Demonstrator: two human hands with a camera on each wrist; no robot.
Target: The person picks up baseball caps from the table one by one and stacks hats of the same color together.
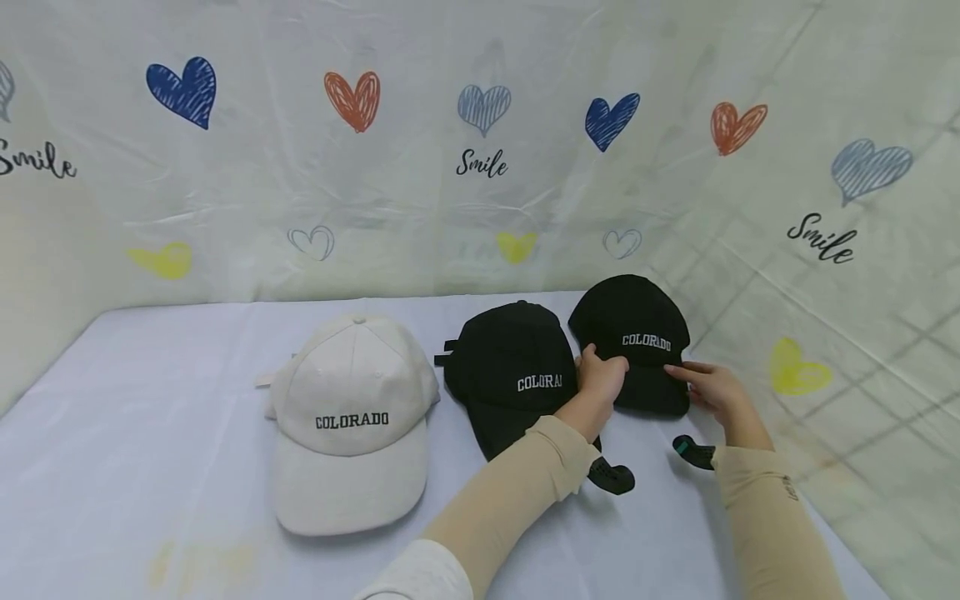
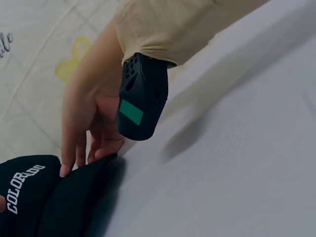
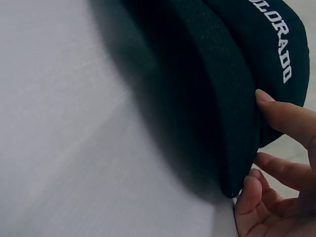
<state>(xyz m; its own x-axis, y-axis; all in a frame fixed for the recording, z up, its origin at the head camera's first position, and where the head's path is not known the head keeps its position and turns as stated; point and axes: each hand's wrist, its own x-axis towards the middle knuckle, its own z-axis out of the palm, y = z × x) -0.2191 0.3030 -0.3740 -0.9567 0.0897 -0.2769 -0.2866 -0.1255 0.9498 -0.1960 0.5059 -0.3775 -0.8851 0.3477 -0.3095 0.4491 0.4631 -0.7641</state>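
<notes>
Three baseball caps with COLORADO lettering lie in a row on the table: a white cap on the left, a black cap in the middle, and another black cap on the right. My left hand grips the left side of the right-hand black cap, its thumb at the crown-brim seam. Opposite it, my right hand pinches the cap's right side where crown meets brim. In the right wrist view, that hand's fingers touch the cap beside the brim. The left forearm partly covers the middle cap.
White cloth covers the table. Behind and to the right hangs a pale curtain printed with hearts and "Smile". Black wrist devices stick out below both hands, the right one bearing a green patch.
</notes>
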